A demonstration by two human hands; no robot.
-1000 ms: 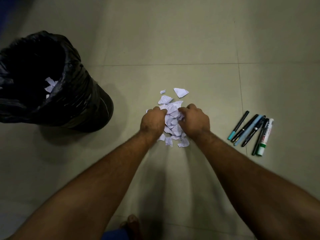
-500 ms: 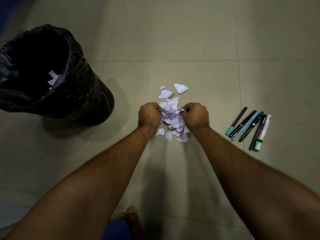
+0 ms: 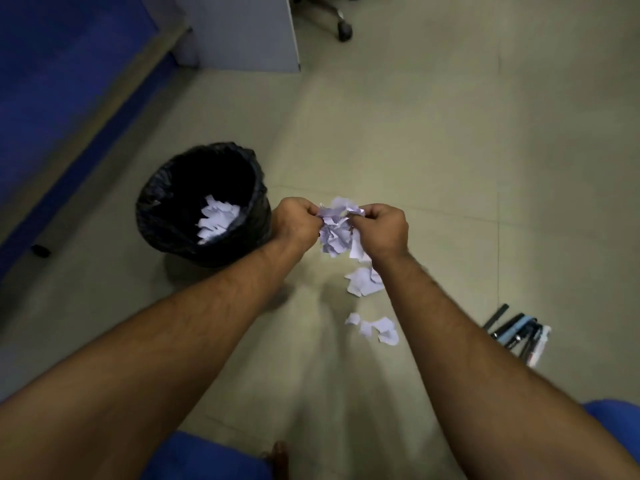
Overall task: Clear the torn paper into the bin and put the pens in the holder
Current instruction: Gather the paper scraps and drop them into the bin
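My left hand and my right hand together grip a bunch of torn white paper, held in the air just right of the bin. The bin is round, lined with a black bag, and has white scraps lying inside. More torn scraps lie on the floor below my right wrist and a little nearer to me. Several pens and markers lie side by side on the floor at the right. No pen holder is in view.
The floor is pale tile. A blue wall or panel runs along the left. A grey cabinet side stands at the top, with a chair caster next to it. My blue-clad knees show at the bottom edge.
Both hands have lifted the gathered paper off the floor and carried it toward the bin. A few scraps stayed on the floor. The view has pulled back and tilted up.
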